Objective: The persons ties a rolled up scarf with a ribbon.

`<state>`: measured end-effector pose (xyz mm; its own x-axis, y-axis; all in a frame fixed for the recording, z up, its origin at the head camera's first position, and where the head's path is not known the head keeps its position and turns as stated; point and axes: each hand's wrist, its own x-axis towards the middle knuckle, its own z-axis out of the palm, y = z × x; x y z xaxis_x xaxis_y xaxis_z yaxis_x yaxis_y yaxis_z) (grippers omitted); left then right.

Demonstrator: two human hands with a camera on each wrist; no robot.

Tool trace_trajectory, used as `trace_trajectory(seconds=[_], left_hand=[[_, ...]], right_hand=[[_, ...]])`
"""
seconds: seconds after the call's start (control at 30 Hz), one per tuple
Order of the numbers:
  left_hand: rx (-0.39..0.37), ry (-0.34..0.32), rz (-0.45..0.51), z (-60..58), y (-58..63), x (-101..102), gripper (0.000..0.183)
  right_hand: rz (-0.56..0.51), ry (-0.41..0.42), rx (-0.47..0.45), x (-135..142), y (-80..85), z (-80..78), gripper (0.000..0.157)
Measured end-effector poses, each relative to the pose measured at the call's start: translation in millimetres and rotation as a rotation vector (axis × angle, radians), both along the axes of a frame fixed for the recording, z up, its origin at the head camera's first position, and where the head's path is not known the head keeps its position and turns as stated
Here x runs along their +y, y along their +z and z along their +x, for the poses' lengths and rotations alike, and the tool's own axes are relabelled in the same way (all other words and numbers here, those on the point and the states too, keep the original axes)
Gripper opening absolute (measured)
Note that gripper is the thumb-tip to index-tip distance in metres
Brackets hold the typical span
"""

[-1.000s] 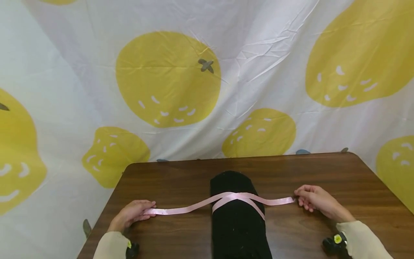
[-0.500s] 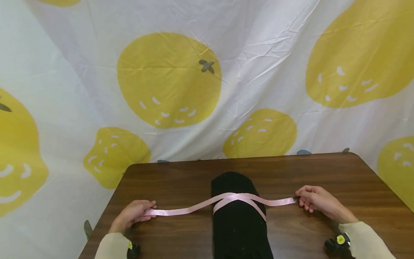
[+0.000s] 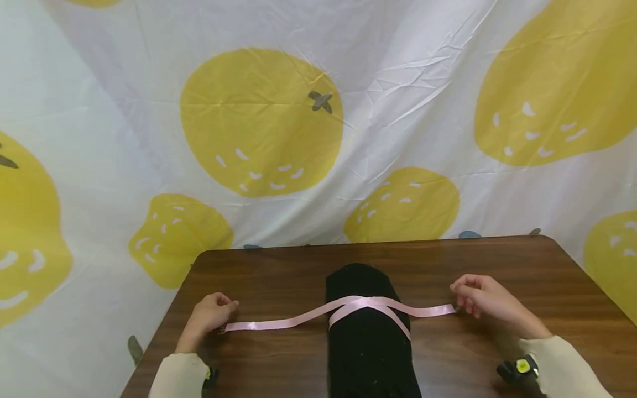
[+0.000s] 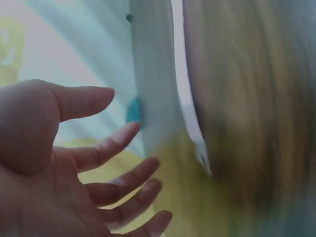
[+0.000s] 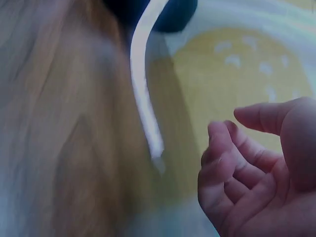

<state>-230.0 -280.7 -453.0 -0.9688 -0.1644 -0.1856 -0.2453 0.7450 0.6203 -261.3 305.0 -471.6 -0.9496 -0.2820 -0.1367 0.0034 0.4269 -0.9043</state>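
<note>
A pink ribbon (image 3: 303,319) crosses over itself on top of a long black cloth-covered form (image 3: 368,354), its two tails spread left and right on the table. My left hand (image 3: 209,318) hovers just above the left tail's end, apart from it, with fingers spread in the left wrist view. Near the right tail's end, my right hand (image 3: 485,298) is raised with loosely bent fingers. Nothing is between its thumb and fingers in the right wrist view, where the ribbon tail (image 5: 143,94) lies free beside it.
The brown wooden table (image 3: 269,276) carries the black form at its middle. Behind the table's far edge hangs a white cloth (image 3: 278,27) printed with yellow fruit. Both wrists wear dark straps.
Both hands have let go of the ribbon ends and lifted slightly. The tails stay lying where they were, and the black form has not moved.
</note>
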Motion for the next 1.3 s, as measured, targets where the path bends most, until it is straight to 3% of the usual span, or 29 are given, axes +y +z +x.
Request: trace_trajectory(seconds=[0.07,0.17,0.37,0.47,0.63,0.77,1.0,1.17,1.3], left_hand=[[0.045,-0.022,-0.021,0.6,6.3,8.6,0.031],[0.118,-0.064,0.02,-0.8,11.5,26.0,0.028],[0.306,-0.22,0.103,-6.6,15.4,71.8,0.011],[0.342,-0.31,0.146,-7.9,15.2,96.3,0.008],[0.336,-0.459,0.204,-9.6,16.3,131.4,0.01],[0.322,-0.55,0.238,-11.4,17.0,152.1,0.013],[0.258,-0.591,0.272,-19.8,15.0,174.6,0.017],[0.209,-0.624,0.257,-23.4,9.0,180.1,0.018],[0.186,-0.634,0.234,-25.8,7.0,180.2,0.015]], right_hand=[[0.035,-0.006,0.068,-9.8,9.2,1.8,0.028],[0.047,0.013,0.137,-27.9,22.3,4.8,0.023],[0.079,0.097,0.327,-68.6,42.5,11.7,0.011],[0.084,0.162,0.413,-86.7,47.6,13.5,0.007],[0.064,0.266,0.437,-110.5,47.4,11.7,0.006],[0.083,0.297,0.435,-123.4,42.5,9.8,0.005],[0.111,0.302,0.429,-142.7,34.5,5.0,0.012],[0.155,0.315,0.428,-151.2,29.0,4.2,0.02],[0.166,0.325,0.426,-154.3,32.0,2.9,0.018]])
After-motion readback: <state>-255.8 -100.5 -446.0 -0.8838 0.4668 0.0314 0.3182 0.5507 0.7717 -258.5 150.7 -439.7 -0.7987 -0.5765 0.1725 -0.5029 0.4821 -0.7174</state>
